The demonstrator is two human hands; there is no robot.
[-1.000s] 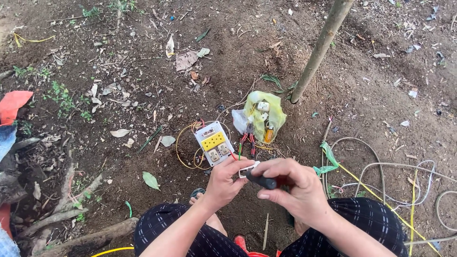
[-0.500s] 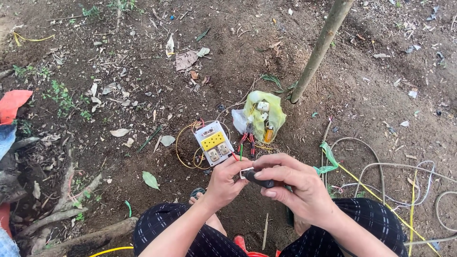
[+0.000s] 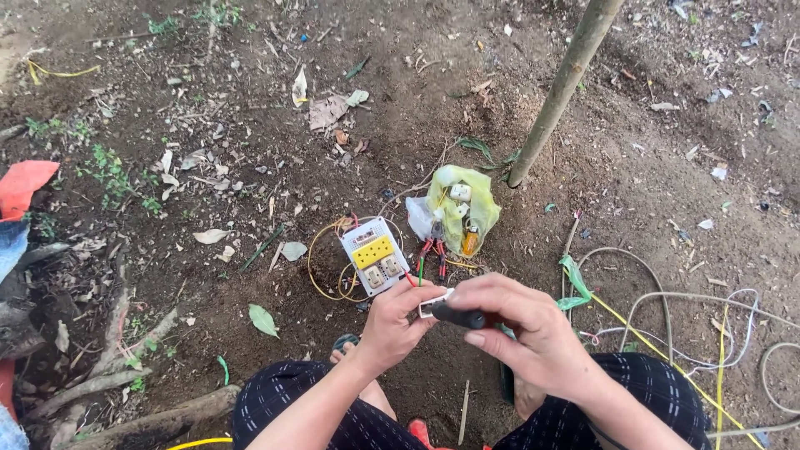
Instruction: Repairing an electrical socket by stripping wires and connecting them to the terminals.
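My left hand (image 3: 396, 325) pinches a small white part (image 3: 434, 307) with red and green wire ends beside it. My right hand (image 3: 525, 333) grips the black handle of a tool (image 3: 458, 316) whose tip meets that white part. Both hands are held together above my knees in dark checked trousers (image 3: 283, 408). Just beyond the hands, a white socket board with a yellow outlet (image 3: 374, 256) lies on the soil with yellow wire (image 3: 321, 267) looped around it.
A yellow-green plastic bag (image 3: 462, 208) holding small parts and red-handled pliers (image 3: 432, 250) lies by a thin slanted tree trunk (image 3: 560, 92). Grey and yellow cables (image 3: 667, 308) coil at the right. Roots and red-blue cloth (image 3: 21, 200) lie at left.
The hands have stayed in nearly the same place; my right hand has shifted the tool slightly against the white part held by my left fingers.
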